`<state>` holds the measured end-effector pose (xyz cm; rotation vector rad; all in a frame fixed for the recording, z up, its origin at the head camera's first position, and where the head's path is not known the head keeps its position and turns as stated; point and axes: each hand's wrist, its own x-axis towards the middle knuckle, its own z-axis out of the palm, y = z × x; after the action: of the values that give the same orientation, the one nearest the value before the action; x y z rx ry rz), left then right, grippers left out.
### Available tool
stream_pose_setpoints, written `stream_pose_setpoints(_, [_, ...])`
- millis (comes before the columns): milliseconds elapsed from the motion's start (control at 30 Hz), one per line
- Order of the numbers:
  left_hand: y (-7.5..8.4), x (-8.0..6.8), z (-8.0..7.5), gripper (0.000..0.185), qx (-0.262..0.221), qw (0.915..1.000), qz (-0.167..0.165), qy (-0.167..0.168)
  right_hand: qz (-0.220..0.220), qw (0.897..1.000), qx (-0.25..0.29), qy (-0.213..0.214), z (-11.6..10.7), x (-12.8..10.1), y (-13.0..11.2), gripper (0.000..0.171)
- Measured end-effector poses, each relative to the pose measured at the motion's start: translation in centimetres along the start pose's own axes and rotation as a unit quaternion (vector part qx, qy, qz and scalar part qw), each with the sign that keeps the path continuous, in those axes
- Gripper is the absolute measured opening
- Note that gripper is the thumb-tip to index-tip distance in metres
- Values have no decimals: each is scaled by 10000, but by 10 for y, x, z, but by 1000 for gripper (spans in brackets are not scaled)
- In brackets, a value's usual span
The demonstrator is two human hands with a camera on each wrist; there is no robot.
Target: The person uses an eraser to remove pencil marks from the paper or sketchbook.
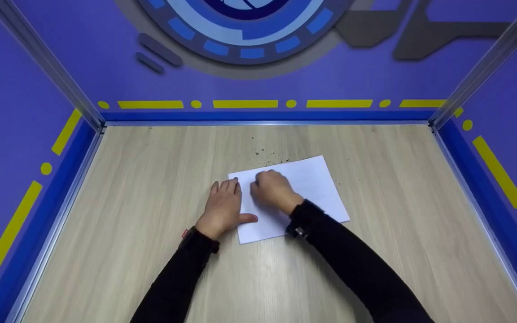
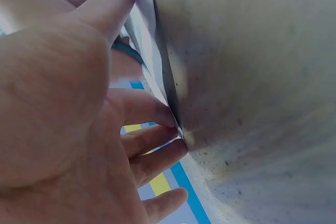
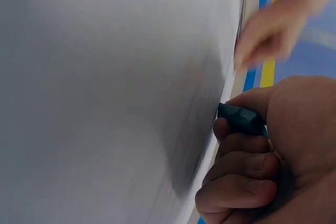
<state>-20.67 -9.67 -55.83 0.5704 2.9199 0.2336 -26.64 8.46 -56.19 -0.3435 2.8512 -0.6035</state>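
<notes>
Black sleeves (image 1: 357, 264) run up from the near edge to both hands at mid desk (image 1: 151, 179). Left hand (image 1: 223, 207) lies flat, fingers (image 2: 157, 115) straight, tips and thumb pressing the left edge of the white paper sheet (image 1: 312, 184). Right hand (image 1: 273, 190) is curled on the sheet's upper left part, its fingers (image 3: 236, 163) gripping a dark pen-like tool (image 3: 240, 119) whose tip meets the paper. Best kept so, I judge: left hand pinning firmly, strokes short and light, so the sheet neither slides nor buckles. Dark crumbs (image 1: 267, 154) lie just beyond the far edge.
</notes>
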Motion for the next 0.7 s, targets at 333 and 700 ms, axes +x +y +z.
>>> stream_pose_setpoints(333, [1, 1, 1, 121, 136, 9998, -88, -139, -80, 9997, -64, 212, 0, -1, 14, 31])
stream_pose_setpoints(700, [4, 1, -3, 123, 137, 9988, -232, -404, 753, 9937, 530, 632, -53, -31, 133, 31])
